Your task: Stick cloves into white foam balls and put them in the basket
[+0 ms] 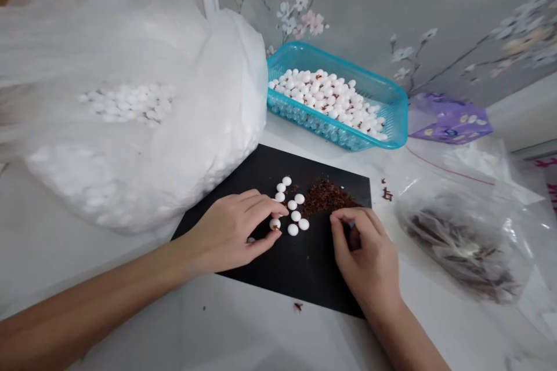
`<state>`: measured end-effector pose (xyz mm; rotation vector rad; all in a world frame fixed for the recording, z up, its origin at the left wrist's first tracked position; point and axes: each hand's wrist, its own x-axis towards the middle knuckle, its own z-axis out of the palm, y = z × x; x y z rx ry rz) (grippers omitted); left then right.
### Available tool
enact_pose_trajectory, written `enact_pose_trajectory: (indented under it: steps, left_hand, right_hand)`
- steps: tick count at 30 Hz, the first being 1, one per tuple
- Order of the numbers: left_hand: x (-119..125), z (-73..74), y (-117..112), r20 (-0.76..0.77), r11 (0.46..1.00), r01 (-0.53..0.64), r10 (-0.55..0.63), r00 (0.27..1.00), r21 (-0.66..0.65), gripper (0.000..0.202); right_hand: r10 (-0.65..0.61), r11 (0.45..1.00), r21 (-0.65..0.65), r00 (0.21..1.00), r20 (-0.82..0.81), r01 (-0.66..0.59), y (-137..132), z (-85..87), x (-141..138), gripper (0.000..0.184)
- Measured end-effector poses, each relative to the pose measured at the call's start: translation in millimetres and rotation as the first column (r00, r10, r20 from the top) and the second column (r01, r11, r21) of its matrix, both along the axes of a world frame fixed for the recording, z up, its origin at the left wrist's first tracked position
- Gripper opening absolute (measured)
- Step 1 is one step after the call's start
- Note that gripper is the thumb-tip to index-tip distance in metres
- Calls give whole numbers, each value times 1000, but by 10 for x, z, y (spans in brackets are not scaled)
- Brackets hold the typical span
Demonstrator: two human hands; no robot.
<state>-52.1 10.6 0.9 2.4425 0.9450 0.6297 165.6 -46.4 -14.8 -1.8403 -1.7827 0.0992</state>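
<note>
Working hands: two bare hands, at the near edge of a black sheet [317, 272].

Left fingers [265, 203]: the left hand [226, 232] is at 9 o'clock from the little white beads [296, 215]. Its fingers are close together around one bead [274, 224]. I cannot tell if they grip it.

Right fingers [348, 217]: the right hand [365, 249] is curled at the edge of a pile of brown crumbs [326, 197]. Its fingers are narrow, with a dark gap under them. I cannot tell if they hold any crumbs.

Where the beads are: nine lie in a small group on the black sheet, between the hands. Something small and white may be by the left thumb, but it is partly hidden.

How they feel: the beads look light, hard and smooth, so they may roll. Pinching one from two sides looks best. The crumbs look dry and loose, so a pinch from above may work.

Bits on the table: one brown bit is at 6 o'clock on the white table [226, 324], and a few are at 3 o'clock [386, 193].

Right side: a clear zip bag [461, 243] of dark strips is at 3 o'clock.

Far side: a blue basket [339, 64] full of beads is at 12 o'clock. A big plastic bag [209, 127] of many beads is at 10 o'clock. A purple packet [450, 119] is at 2 o'clock.
</note>
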Motion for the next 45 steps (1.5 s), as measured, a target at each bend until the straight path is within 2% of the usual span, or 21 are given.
enact_pose_trajectory:
  steps: [7, 11, 15, 24, 30, 34, 37, 41, 45]
  left_hand:
    - [-1, -18, 3, 58, 994, 30, -24, 998, -101, 12]
    - [-21, -18, 8, 77, 979, -5, 21, 997, -206, 6]
    - [-34, -8, 8, 39, 960, -40, 53, 998, -278, 11]
    - [-28, 14, 13, 53, 951, -37, 56, 997, -307, 14]
    - [-11, 16, 29, 63, 985, 7, 4, 998, -171, 6]
    - [-29, 52, 25, 67, 994, -25, 32, 997, -103, 20]
    - [-71, 60, 9, 63, 998, -13, 10, 998, 55, 16]
    - [-111, 27, 6, -94, 944, 143, -120, 988, 298, 21]
    - [-110, 0, 14, -247, 894, 267, -184, 951, 359, 28]
  right_hand:
    - [26, 1000, 15, 1000, -7, -26, -9, 11, -23, 7]
    - [20, 1000, 1, 1000, -15, -20, -15, -3, -16, 6]
    - [25, 1000, 15, 999, -25, -25, -14, -6, -8, 6]
    - [21, 1000, 15, 999, -40, -21, -12, 3, -7, 7]
    - [25, 1000, 9, 998, -57, -25, -15, 8, -9, 7]
    - [30, 999, 17, 998, -50, -29, -10, 7, -6, 7]
    - [22, 1000, 5, 998, -52, -22, -4, 3, -8, 6]
    - [28, 1000, 6, 999, -40, -28, -9, 2, -1, 7]
    - [32, 999, 14, 999, -33, -32, -17, 8, 3, 8]
